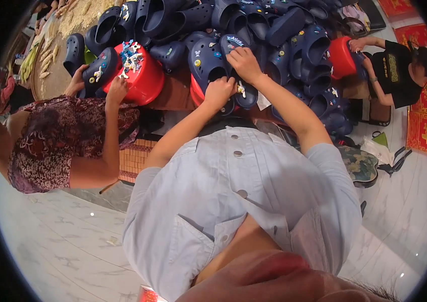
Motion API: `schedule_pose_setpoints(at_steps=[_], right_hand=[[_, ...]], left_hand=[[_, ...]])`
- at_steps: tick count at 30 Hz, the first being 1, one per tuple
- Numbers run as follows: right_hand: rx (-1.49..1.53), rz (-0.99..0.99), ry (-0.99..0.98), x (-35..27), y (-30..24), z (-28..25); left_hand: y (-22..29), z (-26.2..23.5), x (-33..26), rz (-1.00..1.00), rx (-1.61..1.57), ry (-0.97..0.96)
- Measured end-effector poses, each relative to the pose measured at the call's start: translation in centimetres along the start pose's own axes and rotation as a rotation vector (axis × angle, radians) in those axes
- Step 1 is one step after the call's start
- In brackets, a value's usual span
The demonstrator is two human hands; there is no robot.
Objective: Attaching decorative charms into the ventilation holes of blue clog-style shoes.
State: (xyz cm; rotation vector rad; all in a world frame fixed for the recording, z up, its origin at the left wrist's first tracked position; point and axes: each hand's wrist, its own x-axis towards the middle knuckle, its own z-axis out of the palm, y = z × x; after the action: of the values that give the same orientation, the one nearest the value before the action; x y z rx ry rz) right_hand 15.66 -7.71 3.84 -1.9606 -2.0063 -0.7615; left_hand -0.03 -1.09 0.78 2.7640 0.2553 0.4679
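Observation:
A navy foam clog (208, 63) with small coloured charms lies on a red stool (196, 93) in front of me. My left hand (218, 93) grips the clog's near edge, fingers curled around it. My right hand (243, 63) is closed over the top of the same clog, fingertips pressing near a white charm (242, 89). Both forearms reach away from my pale blue buttoned shirt (243, 201). Whatever sits under my right fingers is hidden.
A large pile of navy clogs (253, 22) fills the far side. At left, a person in a patterned blouse (67, 141) holds a clog (100, 68) beside a red tub of charms (140, 73). At right sits a person in black (394, 70). Below is marble floor (62, 241).

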Motion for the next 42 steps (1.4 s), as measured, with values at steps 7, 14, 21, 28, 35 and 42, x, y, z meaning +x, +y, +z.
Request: schedule_pose_setpoints(at_steps=[7,14,21,28,35,42], right_hand=[[0.014,0.214,0.005,0.0,-0.7,-0.1],[-0.092,0.070,0.015,1.1,-0.4,-0.1],[-0.077,0.005,-0.072,1.8,0.2,-0.2],[-0.034,-0.047,-0.080,1.9,0.8,-0.4],[-0.024,0.021,-0.003,0.8,0.4,-0.6],[0.072,0.196,0.053,0.2,-0.2,-0.8]], left_hand=[[0.1,0.2,0.3,0.015,-0.015,0.033],[0.1,0.3,0.4,0.025,-0.016,0.052],[0.3,-0.3,0.5,0.029,-0.040,0.053],[0.6,0.0,0.6,0.024,-0.037,0.064],[0.4,0.9,0.5,0.026,-0.024,0.098],[0.6,0.6,0.8,0.028,-0.016,0.068]])
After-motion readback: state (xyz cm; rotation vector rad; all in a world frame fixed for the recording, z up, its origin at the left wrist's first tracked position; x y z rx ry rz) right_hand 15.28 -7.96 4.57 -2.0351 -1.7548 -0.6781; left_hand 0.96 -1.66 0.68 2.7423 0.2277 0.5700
